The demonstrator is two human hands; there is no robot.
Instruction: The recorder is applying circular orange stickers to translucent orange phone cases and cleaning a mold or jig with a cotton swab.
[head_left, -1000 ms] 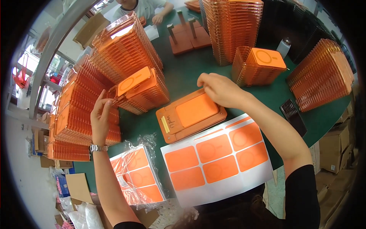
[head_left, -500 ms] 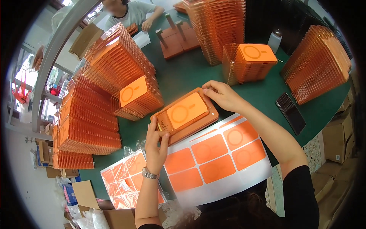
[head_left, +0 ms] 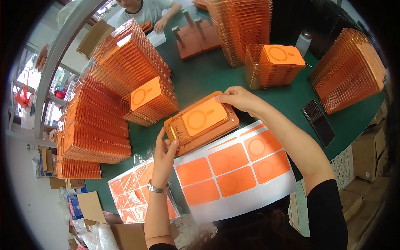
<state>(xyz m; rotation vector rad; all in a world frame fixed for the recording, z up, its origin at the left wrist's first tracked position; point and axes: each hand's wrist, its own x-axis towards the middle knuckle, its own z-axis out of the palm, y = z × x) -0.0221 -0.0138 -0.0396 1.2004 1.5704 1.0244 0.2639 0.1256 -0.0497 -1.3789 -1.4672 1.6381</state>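
Observation:
In front of me lies a reddish-brown block-like jig (head_left: 233,123) with a recess, handwritten marks at its left end and small round studs at its right end. An orange rectangular panel (head_left: 203,118), printed with a ring and a short bar, sits in the recess. My left hand (head_left: 165,150) is closed around the jig's left end, thumb on the near edge. At the jig's far right corner, my right hand (head_left: 238,100) presses its thumb on the panel's corner; its other fingers are partly hidden behind. Just below lies a white sheet (head_left: 246,199) of orange stickers, the same ring faintly visible on some.
Tall stacks of orange trays (head_left: 98,129) line the left; more trays (head_left: 246,29) stand at the back and right (head_left: 348,71). A black phone (head_left: 318,123) lies right, a white bottle (head_left: 303,42) behind. A plastic-wrapped sticker pack (head_left: 135,196) is lower left. A co-worker (head_left: 146,14) sits opposite.
My right thumb has shifted left, from the jig's corner onto the panel's corner. My left hand has slid slightly toward me along the jig's end. The view has shifted a little.

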